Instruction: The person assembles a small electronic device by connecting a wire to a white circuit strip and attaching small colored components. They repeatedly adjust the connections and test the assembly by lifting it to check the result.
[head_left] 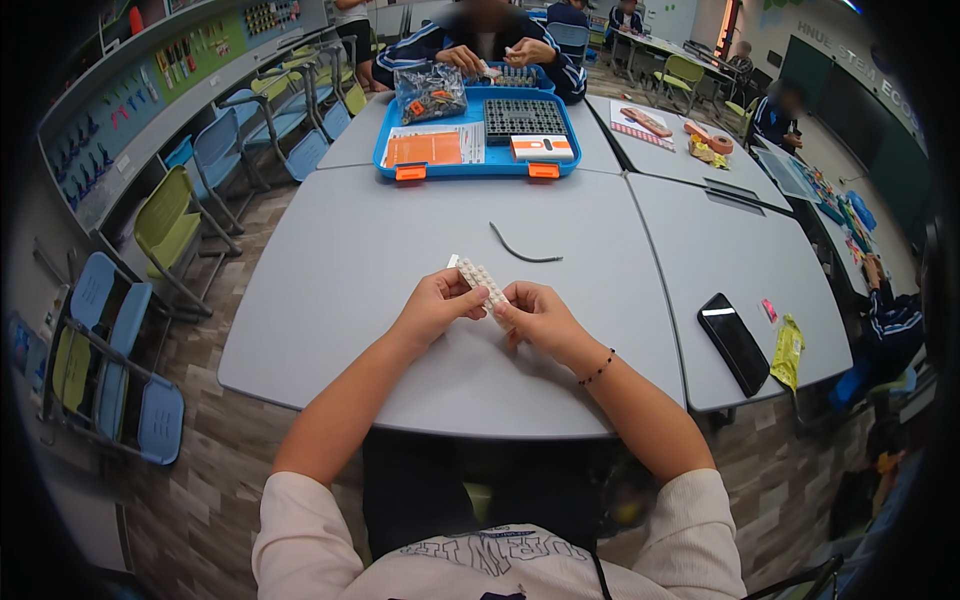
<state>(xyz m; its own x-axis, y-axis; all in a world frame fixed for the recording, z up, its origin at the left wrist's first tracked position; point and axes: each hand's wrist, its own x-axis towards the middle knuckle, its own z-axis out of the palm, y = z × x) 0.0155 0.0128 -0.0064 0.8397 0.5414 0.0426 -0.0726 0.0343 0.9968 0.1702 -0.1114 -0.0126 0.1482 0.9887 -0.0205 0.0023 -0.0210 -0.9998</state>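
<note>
A white studded building-brick piece [476, 274], long and narrow, is held over the near part of the table. My left hand [438, 307] grips its left side, thumb on top of the studs. From the other side, my right hand [545, 318] pinches the nearer end between thumb and fingers. Whether it is one brick or several joined cannot be made out, as my fingers cover part of it. Just beyond my hands, a thin dark curved cable [512, 249] lies on the grey table [350, 260].
A blue tray [480, 172] at the far side bears a bag of parts [432, 92], a black gridded block [522, 122] and a white-orange box [543, 148]. Behind it a person handles small parts. To my right lie a black phone [733, 343] and yellow wrapper [787, 352].
</note>
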